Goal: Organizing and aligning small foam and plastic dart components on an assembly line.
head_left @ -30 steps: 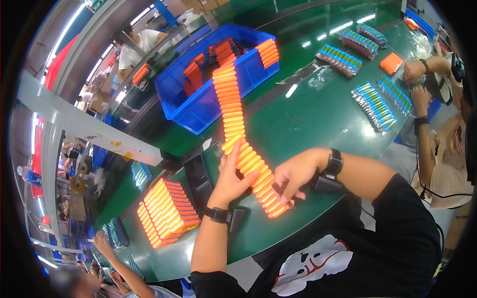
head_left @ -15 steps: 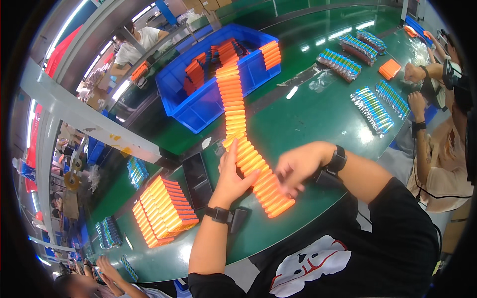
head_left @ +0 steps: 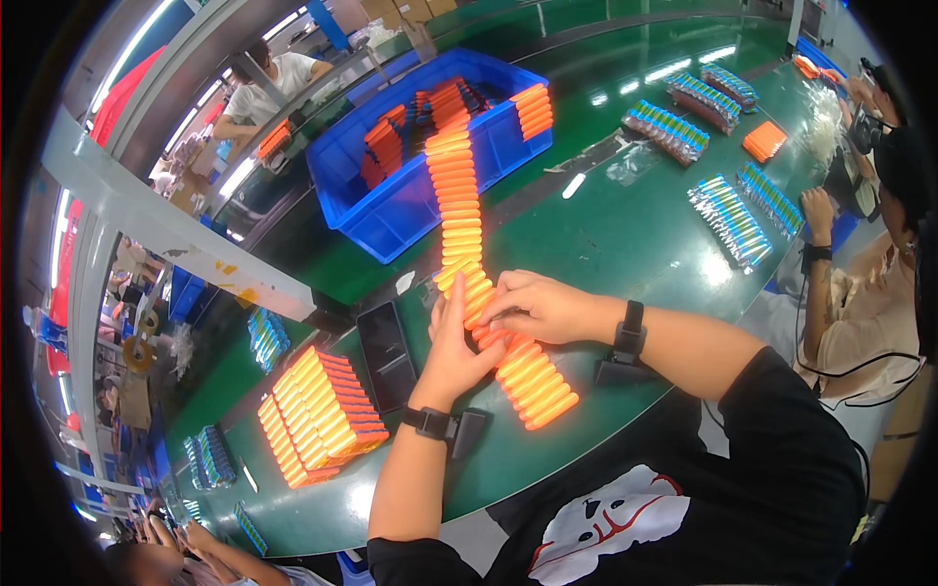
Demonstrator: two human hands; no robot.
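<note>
A long strip of orange foam darts (head_left: 461, 210), laid side by side, runs from the rim of a blue bin (head_left: 386, 230) down toward me. My left hand (head_left: 454, 347) grips the strip's left side, thumb lying across it. Close against the left thumb, my right hand (head_left: 535, 308) pinches the strip from the right with bent fingers. Its fingertips partly cover the darts there. Below both hands, the strip's near end (head_left: 537, 386) lies on the green table (head_left: 606, 400). Whether the strip is joined or parted beneath my fingers cannot be seen.
A block of stacked orange darts (head_left: 322, 415) and a black phone (head_left: 386, 352) lie left of my left hand. Several blue-green bundles (head_left: 731, 223) and a small orange stack (head_left: 764, 142) sit farther right. Co-workers sit at the right; a grey metal post (head_left: 186, 244) crosses the left.
My right hand has moved up and left from the strip's near end to beside my left thumb, and its fingers now pinch. The left hand and the strip stay nearly in place.
</note>
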